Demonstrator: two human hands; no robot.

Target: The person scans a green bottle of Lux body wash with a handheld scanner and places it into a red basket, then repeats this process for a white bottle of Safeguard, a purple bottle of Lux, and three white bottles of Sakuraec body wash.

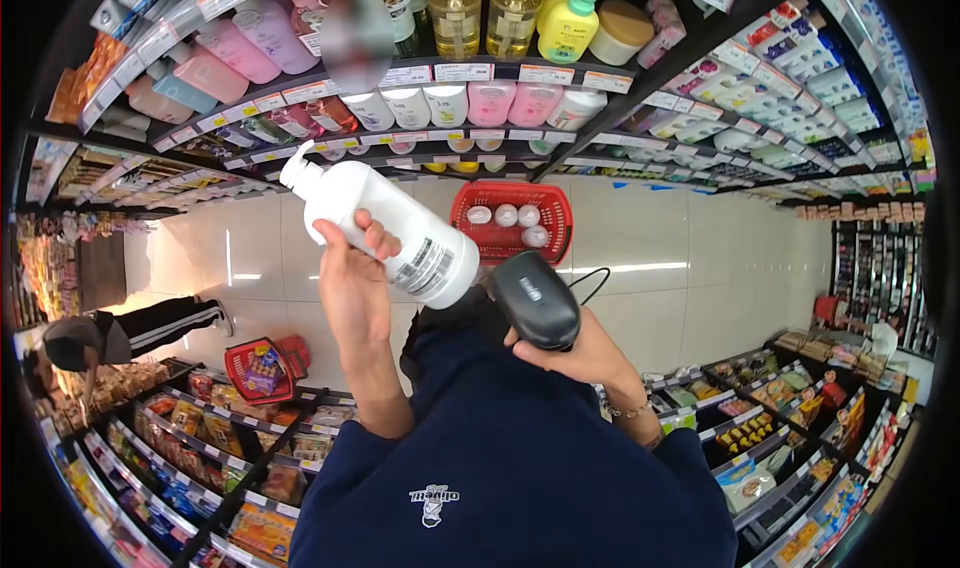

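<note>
- My left hand point(352, 278) is clamped around a white pump bottle point(385, 223), barcode label turned toward the black scanner point(537, 300) gripped in my right hand point(585, 353).
- Scanning looks underway; three bottles already lie in the red basket point(512, 220) on the floor beyond.
- No scan light shows; shelf labels are unreadable.

Pump bottle point(385, 223): white plastic, smooth, slight sheen; paper label with barcode. Scanner point(537, 300): black plastic, matt, smooth. Basket point(513, 220): red plastic, open mesh walls. Floor point(650, 248): pale tiles, glossy, reflecting lamps. Sweater point(520, 448): dark blue cloth, soft and matt. Shelf bottles point(512, 13): clear glossy plastic.
</note>
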